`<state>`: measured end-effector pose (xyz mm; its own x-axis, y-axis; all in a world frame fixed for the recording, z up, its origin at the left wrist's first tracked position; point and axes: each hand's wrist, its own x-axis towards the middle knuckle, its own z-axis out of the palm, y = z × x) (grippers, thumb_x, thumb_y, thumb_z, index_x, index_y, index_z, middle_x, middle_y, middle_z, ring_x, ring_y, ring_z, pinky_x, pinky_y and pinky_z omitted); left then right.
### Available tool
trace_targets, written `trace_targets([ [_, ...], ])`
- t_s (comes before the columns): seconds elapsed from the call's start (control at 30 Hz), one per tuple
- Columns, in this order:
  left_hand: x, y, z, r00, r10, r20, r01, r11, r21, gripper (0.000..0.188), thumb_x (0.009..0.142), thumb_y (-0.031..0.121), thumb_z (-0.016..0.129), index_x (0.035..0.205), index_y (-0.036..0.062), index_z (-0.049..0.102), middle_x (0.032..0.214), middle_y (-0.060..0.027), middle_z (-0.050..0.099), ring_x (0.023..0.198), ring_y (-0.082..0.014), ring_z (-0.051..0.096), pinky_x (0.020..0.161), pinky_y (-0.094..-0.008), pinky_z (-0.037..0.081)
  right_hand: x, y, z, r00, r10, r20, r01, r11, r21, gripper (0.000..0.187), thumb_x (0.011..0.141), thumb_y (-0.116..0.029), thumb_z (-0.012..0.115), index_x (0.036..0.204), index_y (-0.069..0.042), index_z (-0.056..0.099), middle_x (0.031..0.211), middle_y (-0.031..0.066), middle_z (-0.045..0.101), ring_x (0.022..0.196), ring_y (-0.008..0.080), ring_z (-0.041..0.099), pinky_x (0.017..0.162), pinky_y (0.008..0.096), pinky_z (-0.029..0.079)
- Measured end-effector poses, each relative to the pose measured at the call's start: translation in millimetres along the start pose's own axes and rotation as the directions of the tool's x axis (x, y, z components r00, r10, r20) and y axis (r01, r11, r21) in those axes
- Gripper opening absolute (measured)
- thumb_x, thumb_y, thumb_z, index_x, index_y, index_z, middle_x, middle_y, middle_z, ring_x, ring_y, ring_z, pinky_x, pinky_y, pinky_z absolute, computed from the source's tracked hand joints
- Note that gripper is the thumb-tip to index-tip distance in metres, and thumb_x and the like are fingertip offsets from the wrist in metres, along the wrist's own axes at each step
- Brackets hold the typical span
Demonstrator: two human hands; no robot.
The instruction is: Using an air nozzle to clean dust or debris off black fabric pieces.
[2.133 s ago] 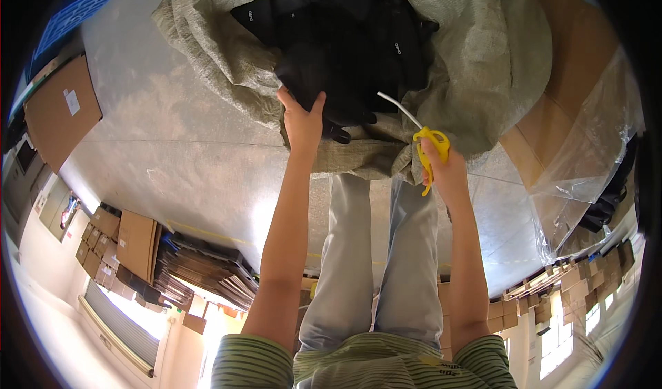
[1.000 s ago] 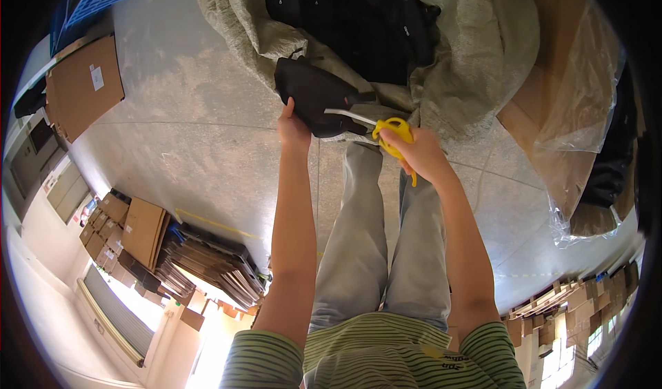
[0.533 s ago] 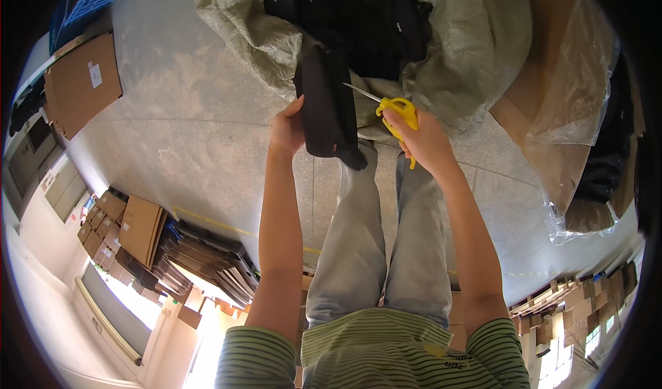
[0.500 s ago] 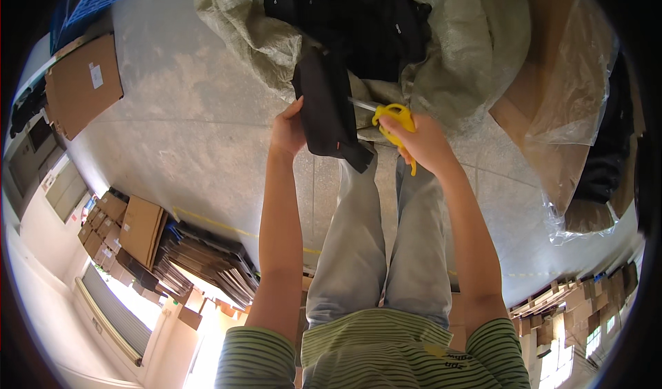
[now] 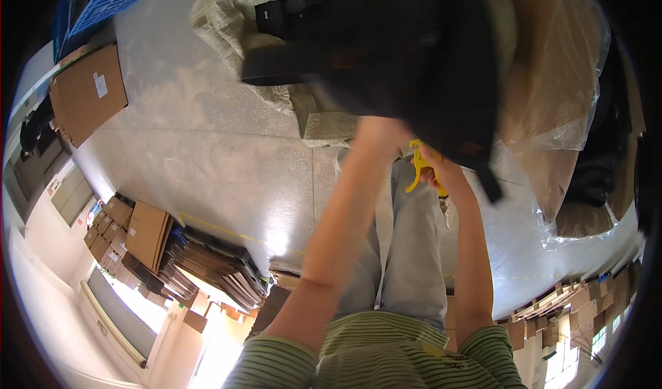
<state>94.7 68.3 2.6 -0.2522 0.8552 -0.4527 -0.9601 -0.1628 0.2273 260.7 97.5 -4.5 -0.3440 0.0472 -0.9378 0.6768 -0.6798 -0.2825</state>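
A spread of black cloth (image 5: 386, 58), blurred by motion, hangs over the sack's mouth and reaches to the right. My left hand (image 5: 383, 130) is closed under its lower edge and holds it up; the fingertips are hidden behind the cloth. My right hand (image 5: 447, 175) is wrapped round a yellow air blow gun (image 5: 417, 170), just below the cloth's right part. The gun's nozzle is out of sight. Behind, a pale woven sack (image 5: 227, 24) lies open with more black cloth (image 5: 272, 18) in it.
Brown cardboard and clear plastic sheeting (image 5: 558, 113) lie at the right, with dark material (image 5: 600, 175) beside them. At the left are a cardboard box (image 5: 89, 96) and a blue crate (image 5: 114, 6). Flattened cardboard (image 5: 221, 261) is stacked at the lower left.
The black cloth has swung from upright in my left hand to spread out over the sack and to the right. My left arm has crossed rightward; the blow gun has turned and dropped slightly.
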Motion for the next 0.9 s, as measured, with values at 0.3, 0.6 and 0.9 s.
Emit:
trace_targets([
  [0.3,74,-61,125,0.94,0.316,0.129,-0.289,0.533,0.795,0.015,0.08,0.015,0.061,0.087,0.0044,0.053,0.079,-0.0077,0.057,0.076,-0.0201,0.058,0.067,-0.0315,0.046,-17,32,-44,0.991,0.127,-0.037,-0.118,0.975,0.188,0.048,0.086,-0.052,0.05,0.099,-0.007,0.062,0.062,0.0033,0.056,0.042,0.005,0.041,0.04,0.0202,0.03],
  [0.6,169,12,-232,0.698,0.378,-0.609,0.343,0.569,0.747,0.089,0.064,0.027,0.08,0.126,-0.003,0.024,0.123,-0.0184,0.041,0.112,-0.0275,0.045,0.093,-0.0373,0.039,31,49,-39,0.987,0.109,-0.118,-0.076,0.964,0.254,0.049,0.089,-0.047,0.048,0.098,0.0,0.061,0.062,0.0054,0.056,0.04,0.0049,0.04,0.037,0.0179,0.028],
  [0.9,186,34,-236,0.747,-0.127,-0.652,0.66,0.26,0.705,0.092,0.067,0.038,0.077,0.132,-0.0049,0.029,0.128,-0.0188,0.044,0.12,-0.0303,0.042,0.098,-0.0442,0.037,53,67,-21,0.973,0.012,-0.229,0.043,0.971,0.235,0.049,0.089,-0.042,0.051,0.099,0.005,0.059,0.073,0.0089,0.061,0.048,0.006,0.047,0.043,0.0194,0.036],
])
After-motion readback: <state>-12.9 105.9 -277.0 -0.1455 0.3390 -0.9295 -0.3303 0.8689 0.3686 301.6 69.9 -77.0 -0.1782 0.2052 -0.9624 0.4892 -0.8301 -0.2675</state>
